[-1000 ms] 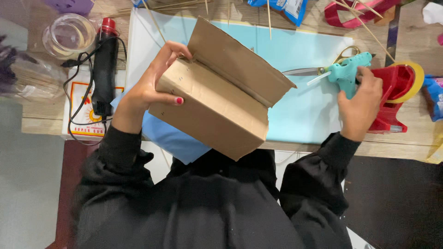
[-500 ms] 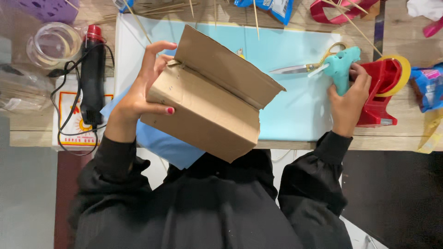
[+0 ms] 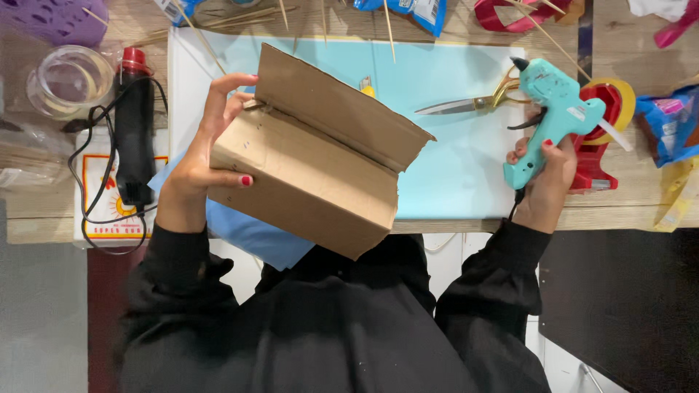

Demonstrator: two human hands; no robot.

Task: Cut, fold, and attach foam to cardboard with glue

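My left hand [image 3: 207, 156] grips the left end of a folded brown cardboard piece [image 3: 313, 164], held tilted above the table's front edge with its upper flap raised. My right hand [image 3: 542, 171] is closed around the handle of a teal glue gun [image 3: 553, 109], lifted upright with its nozzle pointing up and left. A light blue paper sheet [image 3: 451, 109] lies on the table under both, and part of a blue sheet [image 3: 255, 236] hangs below the cardboard.
Gold-handled scissors [image 3: 473, 103] lie on the blue sheet. A red tape dispenser [image 3: 601, 138] stands by my right hand. A black heat tool [image 3: 135, 124] with cord and a clear round container [image 3: 65, 80] sit at left. Thin wooden sticks and blue packets lie along the back.
My right hand has lifted the glue gun off the table and turned it upright. The cardboard has stayed in my left hand, tilted slightly more.
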